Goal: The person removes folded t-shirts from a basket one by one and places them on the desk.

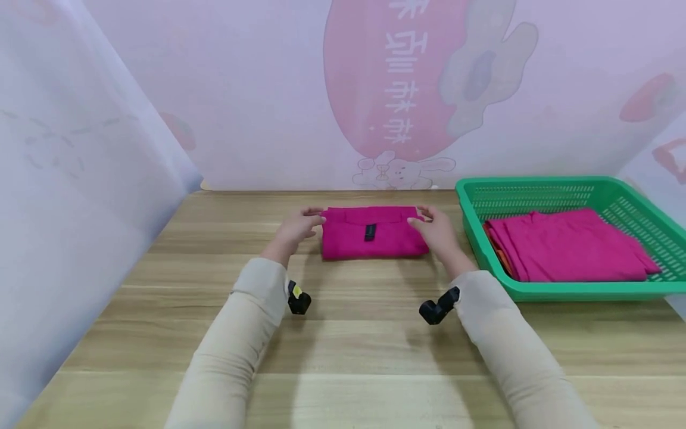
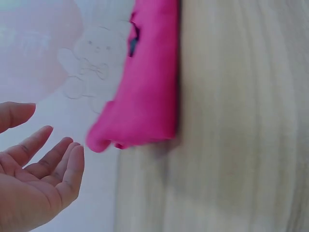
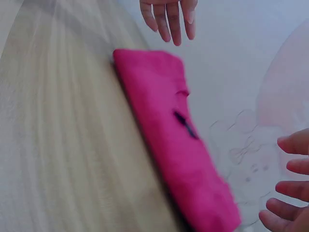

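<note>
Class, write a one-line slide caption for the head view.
Left hand and right hand flank a folded pink cloth near a green basket.

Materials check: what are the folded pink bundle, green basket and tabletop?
Folded pink bundle: matte fabric, judging by its soft folds; fibre unclear.
Green basket: probably moulded plastic, slight sheen, perforated walls.
Tabletop: wood or wood-look laminate, soft sheen; visible grain can't settle which.

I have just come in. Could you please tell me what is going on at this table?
A person has both hands around a folded magenta garment with a black tag, lying on the wooden table. The left hand is at its left end and the right hand at its right; the wrist views show their fingers relaxed and apart from it. To the right, a green basket holds folded magenta fabric.
</note>
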A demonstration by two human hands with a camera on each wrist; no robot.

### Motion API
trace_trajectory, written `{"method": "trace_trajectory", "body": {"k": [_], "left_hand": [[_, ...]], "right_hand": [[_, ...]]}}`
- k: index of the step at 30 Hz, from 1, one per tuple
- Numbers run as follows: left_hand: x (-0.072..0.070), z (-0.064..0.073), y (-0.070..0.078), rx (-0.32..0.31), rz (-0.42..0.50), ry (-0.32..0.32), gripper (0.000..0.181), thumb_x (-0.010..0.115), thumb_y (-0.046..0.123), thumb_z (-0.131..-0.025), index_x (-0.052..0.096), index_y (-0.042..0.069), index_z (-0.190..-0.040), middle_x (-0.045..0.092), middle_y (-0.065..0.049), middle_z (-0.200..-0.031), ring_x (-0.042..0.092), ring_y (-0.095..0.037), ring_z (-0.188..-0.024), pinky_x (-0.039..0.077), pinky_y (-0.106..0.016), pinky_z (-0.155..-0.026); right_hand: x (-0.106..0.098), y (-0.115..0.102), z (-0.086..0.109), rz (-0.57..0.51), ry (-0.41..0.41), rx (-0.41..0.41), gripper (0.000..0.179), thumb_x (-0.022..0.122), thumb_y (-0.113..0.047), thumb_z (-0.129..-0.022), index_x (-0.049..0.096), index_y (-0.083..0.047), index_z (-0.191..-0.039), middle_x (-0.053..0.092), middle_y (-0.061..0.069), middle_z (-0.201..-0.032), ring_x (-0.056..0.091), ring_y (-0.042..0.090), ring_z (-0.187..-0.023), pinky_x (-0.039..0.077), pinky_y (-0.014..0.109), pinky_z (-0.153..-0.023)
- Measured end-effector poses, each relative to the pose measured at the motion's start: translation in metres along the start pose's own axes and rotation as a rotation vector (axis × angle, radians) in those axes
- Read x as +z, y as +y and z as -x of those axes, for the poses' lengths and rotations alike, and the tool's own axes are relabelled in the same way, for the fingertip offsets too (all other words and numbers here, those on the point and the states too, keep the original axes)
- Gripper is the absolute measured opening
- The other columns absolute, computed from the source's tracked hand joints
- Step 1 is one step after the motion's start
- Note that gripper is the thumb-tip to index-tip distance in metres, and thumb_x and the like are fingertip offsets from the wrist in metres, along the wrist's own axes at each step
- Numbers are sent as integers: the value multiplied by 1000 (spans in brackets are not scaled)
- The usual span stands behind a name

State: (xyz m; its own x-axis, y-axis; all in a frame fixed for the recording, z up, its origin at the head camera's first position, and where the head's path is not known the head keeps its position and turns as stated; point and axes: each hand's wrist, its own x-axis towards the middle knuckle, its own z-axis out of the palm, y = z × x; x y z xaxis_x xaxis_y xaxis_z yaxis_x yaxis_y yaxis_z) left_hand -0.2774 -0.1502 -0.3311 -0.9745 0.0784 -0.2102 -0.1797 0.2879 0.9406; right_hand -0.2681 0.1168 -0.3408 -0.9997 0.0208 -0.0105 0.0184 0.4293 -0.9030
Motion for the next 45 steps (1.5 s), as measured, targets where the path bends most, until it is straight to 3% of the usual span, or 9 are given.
{"method": "trace_trajectory", "body": {"k": [7, 16, 27, 36, 45], "left_hand": [[5, 11, 21, 68, 12, -63, 42, 48, 12, -87, 40, 2, -126, 40, -15, -126, 37, -26, -115, 34, -38, -91], [34, 18, 42, 128, 60, -169, 38, 49, 8, -86, 43, 0, -122, 44, -13, -121, 42, -26, -111, 37, -37, -88], [72, 23, 51, 135, 82, -282, 35, 50, 9, -86, 46, 4, -120, 46, -10, -120, 45, -23, -108, 38, -38, -88], [100, 31, 57, 183, 144, -384, 34, 49, 6, -86, 46, 2, -120, 48, -12, -118, 44, -25, -110, 38, -38, -87], [133, 39, 73, 210, 113, -456, 33, 50, 8, -87, 48, 3, -119, 51, -8, -114, 49, -19, -103, 42, -31, -82]], "right_hand": [[-22, -26, 15, 32, -15, -52, 51, 55, -27, -84, 39, -8, -129, 37, 13, -130, 37, 29, -115, 35, 40, -89], [-50, -31, 27, 51, 8, -118, 53, 55, -30, -84, 39, -7, -129, 40, 15, -128, 35, 30, -116, 34, 41, -90], [-81, -26, 38, 111, -11, -105, 62, 54, -40, -82, 33, -11, -133, 35, 16, -131, 30, 33, -118, 31, 47, -90], [-105, -15, 50, 168, -58, -102, 64, 52, -42, -83, 30, -12, -135, 33, 17, -132, 28, 35, -118, 28, 51, -90], [-136, 2, 60, 181, -76, -83, 69, 49, -46, -82, 23, -13, -137, 27, 18, -135, 23, 38, -120, 24, 56, -89]]}}
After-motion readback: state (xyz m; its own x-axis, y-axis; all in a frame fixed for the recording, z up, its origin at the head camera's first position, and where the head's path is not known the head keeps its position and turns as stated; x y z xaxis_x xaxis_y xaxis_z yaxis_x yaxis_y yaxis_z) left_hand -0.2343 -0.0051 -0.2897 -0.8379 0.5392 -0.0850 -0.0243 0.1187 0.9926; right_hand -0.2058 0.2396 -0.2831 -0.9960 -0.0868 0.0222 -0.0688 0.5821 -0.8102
